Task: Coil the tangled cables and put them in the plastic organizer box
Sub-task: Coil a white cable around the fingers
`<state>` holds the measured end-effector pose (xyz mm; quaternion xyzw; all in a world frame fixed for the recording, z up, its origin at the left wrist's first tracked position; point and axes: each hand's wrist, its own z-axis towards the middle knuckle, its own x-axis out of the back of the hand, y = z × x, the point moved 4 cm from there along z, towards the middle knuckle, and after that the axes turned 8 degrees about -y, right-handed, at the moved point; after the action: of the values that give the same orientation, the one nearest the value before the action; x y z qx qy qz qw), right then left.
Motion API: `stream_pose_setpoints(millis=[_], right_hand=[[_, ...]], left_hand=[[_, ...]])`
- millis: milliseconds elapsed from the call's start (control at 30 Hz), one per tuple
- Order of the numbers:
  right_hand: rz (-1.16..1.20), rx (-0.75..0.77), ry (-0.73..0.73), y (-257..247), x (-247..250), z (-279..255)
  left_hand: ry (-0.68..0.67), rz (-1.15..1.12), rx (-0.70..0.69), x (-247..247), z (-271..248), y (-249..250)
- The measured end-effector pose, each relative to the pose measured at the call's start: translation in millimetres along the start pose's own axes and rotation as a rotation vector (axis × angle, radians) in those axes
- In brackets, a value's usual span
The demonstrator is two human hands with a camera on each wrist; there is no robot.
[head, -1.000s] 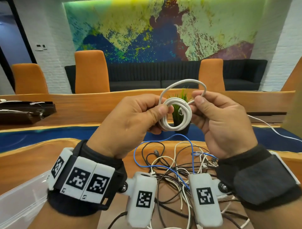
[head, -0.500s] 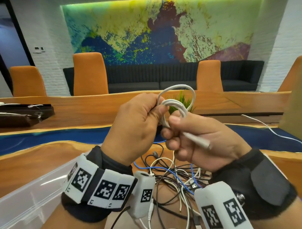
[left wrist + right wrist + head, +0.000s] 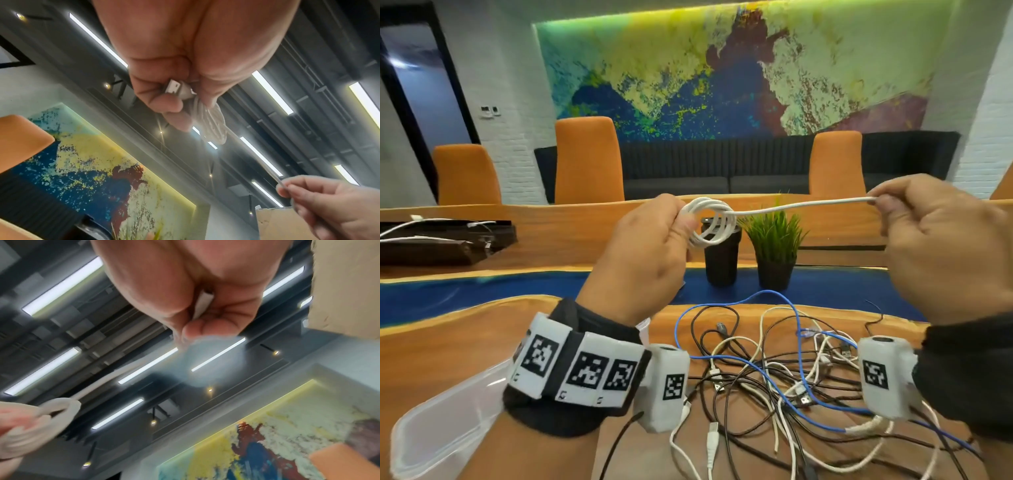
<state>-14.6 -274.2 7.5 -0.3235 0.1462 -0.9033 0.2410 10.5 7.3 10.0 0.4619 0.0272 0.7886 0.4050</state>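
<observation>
Stretching between left hand (image 3: 643, 253) (coil) and right hand (image 3: 941, 246): white cable (image 3: 791, 206).

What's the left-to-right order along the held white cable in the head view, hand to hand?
left hand gripping the coil → white coil → straight run of white cable, passing above the potted grass plant → right hand pinching the cable end.

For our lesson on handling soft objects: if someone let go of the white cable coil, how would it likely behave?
The coil would probably spring loose: only the left hand pinches its loops together, nothing ties them. It seems light, since fingertips carry it. The tail pulled out by the right hand sags slightly, so it is likely floppy yet a little springy.
</observation>
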Motion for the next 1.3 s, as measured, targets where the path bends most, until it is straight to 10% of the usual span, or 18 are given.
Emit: stream_pose_setpoints(millis=[133, 267, 433, 700, 933, 1300], right_hand=[[0.036, 0.004, 0.066, 4, 0, -2], [0.008, 0.120, -0.285, -15, -28, -9], [0.187, 0.115, -0.342, -34, -52, -18], [1.543, -0.559, -0.217, -38, -69, -20], [1.689, -0.630, -0.496, -48, -78, -27], [1.715, -0.293, -1.002, -68, -71, -42]], left_hand=[[-0.036, -0.391, 0.087, -3, -1, 0], [-0.028, -0.763, 0.178, -9, -3, 9], [-0.085, -0.689, 0.137, -25, -3, 18], [-0.211, -0.679, 0.050, -38, -6, 35], [-0.228, -0.742, 0.046, -40, -6, 32], [-0.051, -0.564, -0.101, -41, -3, 32]])
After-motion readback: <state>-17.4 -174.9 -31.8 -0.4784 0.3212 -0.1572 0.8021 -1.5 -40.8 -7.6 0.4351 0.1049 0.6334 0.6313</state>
